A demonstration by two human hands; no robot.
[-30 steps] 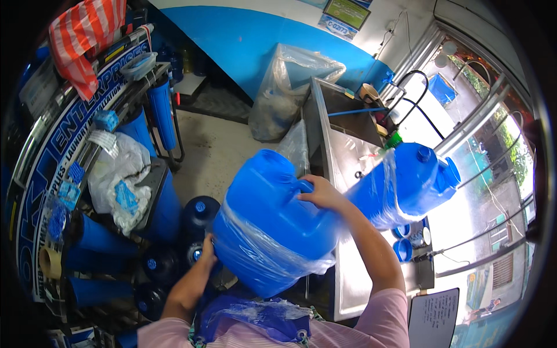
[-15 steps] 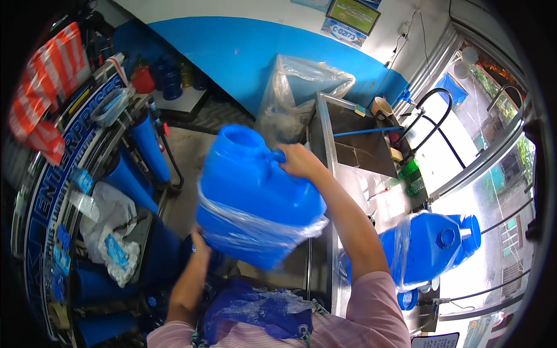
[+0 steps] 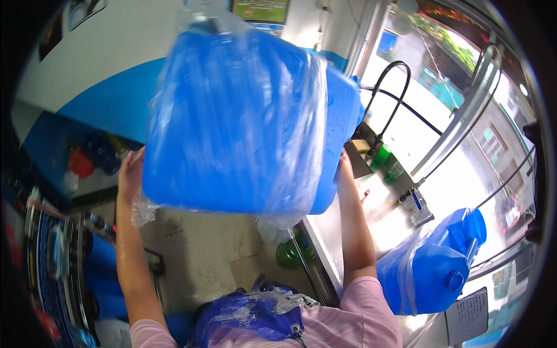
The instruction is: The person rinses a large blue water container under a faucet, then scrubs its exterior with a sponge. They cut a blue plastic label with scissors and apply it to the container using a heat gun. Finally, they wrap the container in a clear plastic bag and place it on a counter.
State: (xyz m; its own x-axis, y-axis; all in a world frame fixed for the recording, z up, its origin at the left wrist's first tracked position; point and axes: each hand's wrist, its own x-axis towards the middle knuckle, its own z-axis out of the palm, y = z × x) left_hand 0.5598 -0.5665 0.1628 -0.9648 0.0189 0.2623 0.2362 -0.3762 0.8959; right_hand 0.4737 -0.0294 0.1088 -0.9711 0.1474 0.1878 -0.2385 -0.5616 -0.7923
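Jug [image 3: 243, 122] (big, blue, plastic-wrapped) is lifted high mid-frame, left hand [image 3: 130, 174] and right hand [image 3: 343, 165] grasping its sides; not yet set down.

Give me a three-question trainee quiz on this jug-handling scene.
1. True or false: both hands grip the raised blue plastic-wrapped jug.
2. Where does the second blue jug lie? A) on the steel counter at right B) on the floor at left
3. Fill in: the left hand grips the jug's ___ side.

Key: 1 true; 2 A; 3 left. The right hand is at the right edge.
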